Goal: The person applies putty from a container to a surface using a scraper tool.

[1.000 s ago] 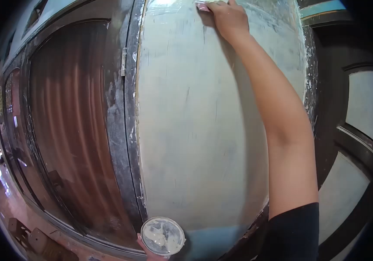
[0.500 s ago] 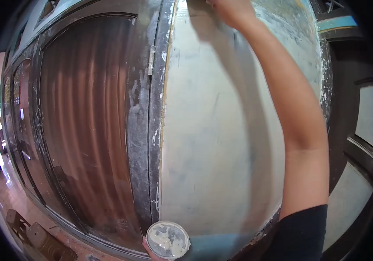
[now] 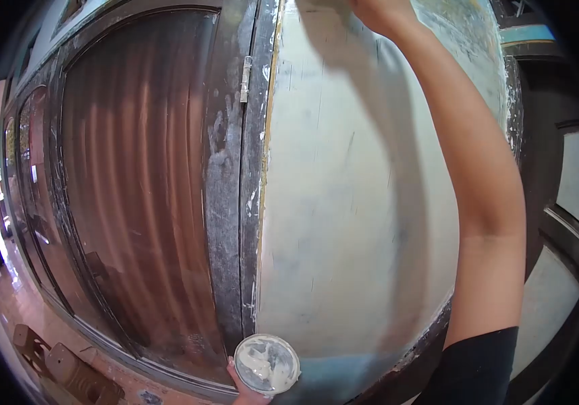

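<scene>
At the bottom centre my left hand holds a round container from its left side; whitish paste is smeared inside it. My right arm reaches up along the right side, and my right hand is at the top edge, in front of the upper part of a pale panel. Its fingers are cut off by the frame, so what they hold is hidden. The panel has a whitish, patchy coat with a bluish band low down, and the arm's shadow falls across it.
Left of the panel stands a dark wooden frame with a hinge and a glazed door with a brown curtain behind it. Brown plastic stools stand at the lower left. Dark framework with pale panels is at the right.
The panel and door frame have shifted slightly right and up in view. My right arm appears further right, and the container in my left hand sits slightly higher and to the right.
</scene>
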Action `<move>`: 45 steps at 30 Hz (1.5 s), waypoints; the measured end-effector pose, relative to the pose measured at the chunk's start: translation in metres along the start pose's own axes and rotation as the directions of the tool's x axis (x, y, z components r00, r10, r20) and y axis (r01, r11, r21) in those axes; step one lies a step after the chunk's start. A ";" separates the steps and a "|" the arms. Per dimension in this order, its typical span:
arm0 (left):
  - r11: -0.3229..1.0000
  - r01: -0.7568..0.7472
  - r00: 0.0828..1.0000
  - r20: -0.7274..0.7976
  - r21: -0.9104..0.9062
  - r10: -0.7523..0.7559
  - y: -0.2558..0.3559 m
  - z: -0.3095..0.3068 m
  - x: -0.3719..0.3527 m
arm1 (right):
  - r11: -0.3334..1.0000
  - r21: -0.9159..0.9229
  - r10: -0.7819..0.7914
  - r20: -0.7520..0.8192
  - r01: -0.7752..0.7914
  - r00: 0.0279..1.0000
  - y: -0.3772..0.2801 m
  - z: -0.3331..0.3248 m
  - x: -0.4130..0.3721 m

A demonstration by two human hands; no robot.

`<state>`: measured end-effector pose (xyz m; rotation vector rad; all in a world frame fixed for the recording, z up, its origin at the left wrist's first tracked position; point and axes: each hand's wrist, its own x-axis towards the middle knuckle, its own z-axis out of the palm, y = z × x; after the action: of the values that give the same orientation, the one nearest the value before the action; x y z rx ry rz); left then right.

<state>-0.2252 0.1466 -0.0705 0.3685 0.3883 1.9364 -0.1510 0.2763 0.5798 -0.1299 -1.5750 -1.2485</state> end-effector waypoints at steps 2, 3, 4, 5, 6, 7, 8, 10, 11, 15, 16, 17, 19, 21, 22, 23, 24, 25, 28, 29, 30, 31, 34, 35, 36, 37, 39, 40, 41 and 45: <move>1.000 0.000 1.000 -0.008 -0.020 0.000 0.001 0.000 0.000 | 0.999 -0.016 0.039 -0.086 -0.040 0.996 -0.015 -0.017 -0.016; 0.999 -0.003 1.000 -0.010 -0.034 0.003 0.001 0.001 0.000 | 0.999 0.033 0.045 -0.072 -0.043 0.996 -0.025 -0.029 -0.025; 0.999 -0.004 1.000 -0.013 -0.049 0.003 0.001 0.001 0.000 | 0.996 0.082 0.050 -0.056 -0.046 0.997 -0.035 -0.039 -0.036; 0.998 -0.002 1.000 -0.021 -0.066 0.001 0.001 0.001 0.001 | 0.982 0.187 0.039 -0.139 -0.012 0.990 -0.043 -0.037 -0.057; 0.997 -0.001 1.000 -0.029 -0.082 -0.002 0.001 0.001 0.001 | 0.957 0.288 0.039 -0.220 0.026 0.975 -0.052 -0.032 -0.083; 0.997 0.010 0.999 -0.036 -0.083 -0.013 0.001 0.004 -0.001 | 0.935 0.350 0.043 -0.267 0.055 0.963 -0.071 -0.040 -0.108; 0.996 0.004 1.000 -0.029 -0.090 -0.007 0.003 0.009 0.001 | 0.891 0.452 0.101 -0.130 -0.031 0.986 -0.095 -0.061 -0.138; 0.996 0.015 0.999 -0.032 -0.089 -0.018 0.007 0.021 -0.001 | 0.753 0.609 0.187 0.166 -0.250 0.968 -0.142 -0.090 -0.210; 0.994 -0.001 1.000 -0.007 -0.105 0.001 0.009 0.032 -0.001 | 0.637 0.712 0.109 0.294 -0.294 0.949 -0.156 -0.100 -0.246; 0.993 -0.027 0.996 0.084 -0.117 0.037 0.019 0.057 0.007 | 0.305 0.595 0.152 0.740 -0.744 0.655 -0.222 -0.120 -0.346; 0.993 -0.039 0.995 0.090 -0.116 0.050 0.019 0.062 0.010 | 0.161 0.564 0.228 0.777 -0.810 0.586 -0.231 -0.119 -0.366; 0.993 -0.033 0.997 0.062 -0.117 0.040 0.017 0.067 0.012 | 0.013 0.522 0.295 0.813 -0.853 0.502 -0.236 -0.122 -0.378; 0.992 -0.081 0.990 0.109 -0.092 0.091 0.012 0.079 0.017 | -0.040 0.468 0.316 0.844 -0.883 0.433 -0.235 -0.128 -0.384; 0.994 -0.086 0.990 0.106 -0.065 0.093 0.002 0.082 0.017 | -0.078 0.484 0.383 0.822 -0.872 0.422 -0.234 -0.130 -0.388; 0.991 -0.107 0.989 0.095 -0.084 0.115 -0.006 0.080 0.018 | -0.089 0.467 0.377 0.833 -0.880 0.404 -0.235 -0.133 -0.392; 0.992 -0.100 0.991 0.079 -0.083 0.106 -0.011 0.081 0.018 | -0.123 0.446 0.346 0.856 -0.886 0.383 -0.236 -0.136 -0.395; 0.992 -0.114 0.988 0.099 -0.056 0.120 -0.015 0.082 0.016 | -0.158 0.424 0.312 0.878 -0.892 0.362 -0.239 -0.139 -0.400; 0.991 -0.130 0.984 0.120 -0.029 0.133 -0.019 0.082 0.014 | -0.160 0.400 0.294 0.892 -0.903 0.343 -0.245 -0.139 -0.406; 0.988 -0.154 0.986 0.065 0.018 0.152 -0.029 0.077 0.012 | -0.211 0.379 0.294 0.903 -0.901 0.312 -0.264 -0.140 -0.426; 0.990 -0.121 0.991 0.049 -0.068 0.124 -0.031 0.075 0.011 | -0.260 0.311 0.220 0.941 -0.914 0.257 -0.265 -0.143 -0.426; 0.990 -0.123 0.991 0.047 -0.063 0.126 -0.030 0.076 0.012 | -0.265 0.312 0.219 0.941 -0.912 0.258 -0.264 -0.141 -0.426; 0.993 -0.112 0.993 0.026 -0.037 0.113 -0.030 0.077 0.012 | -0.252 0.306 0.158 0.949 -0.918 0.273 -0.264 -0.141 -0.428; 0.997 -0.049 0.997 -0.059 -0.067 0.045 -0.039 0.073 0.001 | -0.292 0.230 0.018 0.972 -0.928 0.235 -0.267 -0.148 -0.436; 0.996 -0.042 0.998 -0.039 -0.080 0.039 -0.040 0.075 -0.003 | -0.369 0.276 0.117 0.961 -0.887 0.251 -0.269 -0.148 -0.441; 0.995 -0.035 0.999 -0.019 -0.094 0.034 -0.042 0.077 -0.006 | -0.438 0.327 0.215 0.943 -0.838 0.256 -0.270 -0.151 -0.444; 0.990 -0.015 1.000 0.020 -0.142 0.018 -0.043 0.075 -0.010 | -0.437 0.326 0.212 0.943 -0.838 0.256 -0.269 -0.155 -0.444; 0.989 -0.015 1.000 0.017 -0.150 0.017 -0.048 0.069 -0.011 | -0.461 0.422 0.390 0.887 -0.781 0.249 -0.266 -0.165 -0.441; 0.987 -0.013 1.000 0.013 -0.159 0.015 -0.051 0.064 -0.011 | -0.459 0.423 0.390 0.886 -0.781 0.251 -0.271 -0.168 -0.441; 0.985 0.001 0.997 -0.080 -0.170 -0.015 -0.053 0.059 -0.013 | -0.500 0.470 0.481 0.849 -0.728 0.218 -0.282 -0.171 -0.443; 0.982 -0.012 0.998 -0.061 -0.189 0.000 -0.056 0.061 -0.017 | -0.305 0.401 0.453 0.859 -0.864 0.239 -0.291 -0.184 -0.466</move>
<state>-0.1469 0.1580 -0.0416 0.1871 0.2395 1.9746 -0.0188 0.2362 0.0173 -0.5300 -1.7472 0.9547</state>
